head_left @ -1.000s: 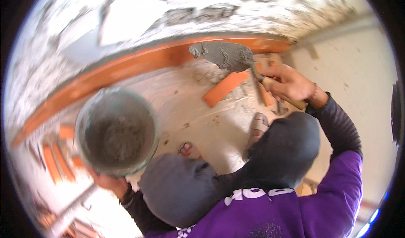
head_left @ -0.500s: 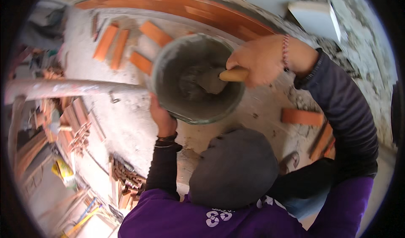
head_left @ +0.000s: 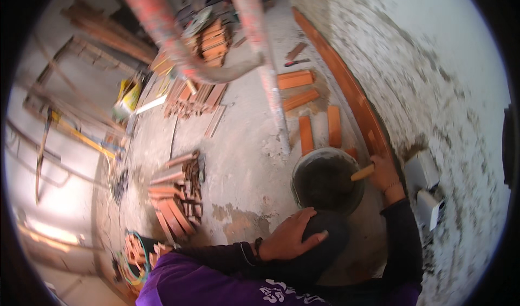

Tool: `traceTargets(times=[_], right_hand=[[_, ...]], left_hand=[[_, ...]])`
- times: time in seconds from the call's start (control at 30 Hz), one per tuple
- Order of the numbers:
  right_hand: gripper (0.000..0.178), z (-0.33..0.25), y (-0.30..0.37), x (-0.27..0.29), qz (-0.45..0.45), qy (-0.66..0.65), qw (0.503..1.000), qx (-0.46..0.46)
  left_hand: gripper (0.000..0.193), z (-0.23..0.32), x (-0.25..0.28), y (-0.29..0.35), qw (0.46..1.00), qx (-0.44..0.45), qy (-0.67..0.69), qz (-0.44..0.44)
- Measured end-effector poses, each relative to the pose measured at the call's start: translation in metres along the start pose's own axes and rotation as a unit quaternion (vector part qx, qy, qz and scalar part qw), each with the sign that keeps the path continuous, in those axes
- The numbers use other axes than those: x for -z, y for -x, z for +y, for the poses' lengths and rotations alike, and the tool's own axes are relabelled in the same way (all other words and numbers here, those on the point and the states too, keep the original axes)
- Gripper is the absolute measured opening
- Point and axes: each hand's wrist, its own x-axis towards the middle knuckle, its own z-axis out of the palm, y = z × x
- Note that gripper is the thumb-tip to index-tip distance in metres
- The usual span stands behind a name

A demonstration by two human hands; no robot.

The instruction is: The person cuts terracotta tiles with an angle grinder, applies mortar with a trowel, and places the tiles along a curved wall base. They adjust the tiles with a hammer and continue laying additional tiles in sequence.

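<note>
A dark bucket [head_left: 299,170] stands on the floor, with grey wet mortar [head_left: 320,185] inside. At its right rim my right hand [head_left: 383,175] is closed on a trowel, whose wooden handle [head_left: 363,172] points over the bucket. The trowel's blade cannot be made out against the dark inside. My left hand [head_left: 288,235] lies on my dark-clothed knee [head_left: 327,243], fingers stretched out and holding nothing. Just beyond the bucket lie several loose orange bricks [head_left: 333,127].
A low row of bricks [head_left: 346,84] runs along the rough wall [head_left: 411,94] at right. Pale boxes [head_left: 423,170] sit at its foot. Red-spotted metal poles [head_left: 252,24] rise ahead. Brick stacks [head_left: 176,197] and a yellow bag [head_left: 128,95] stand at left.
My left hand has come off the bucket's rim and now rests on my knee. The view has turned, showing more of the room. My right hand still has the trowel.
</note>
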Motion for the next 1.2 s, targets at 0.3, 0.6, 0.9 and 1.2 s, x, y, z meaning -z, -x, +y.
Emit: traceTargets(times=[0.3,0.6,0.9,1.2], right_hand=[[0.054,-0.219,0.011,0.153,-0.128,-0.447,0.885,0.028],[0.056,-0.410,-0.015,0.191,0.031,-0.400,0.892,0.208],[0.067,-0.289,0.089,0.029,-0.566,0.132,0.800,-0.147],[0.056,-0.502,-0.058,-0.058,-0.692,-0.040,0.719,0.045]], left_hand=[[0.075,0.088,0.080,0.039,0.977,0.171,-0.089,-0.087],[0.045,0.055,0.113,0.188,0.925,0.344,0.089,0.133],[0.039,0.050,0.131,0.245,0.776,0.560,0.222,0.188],[0.051,-0.020,0.142,0.265,0.811,0.510,0.264,0.110]])
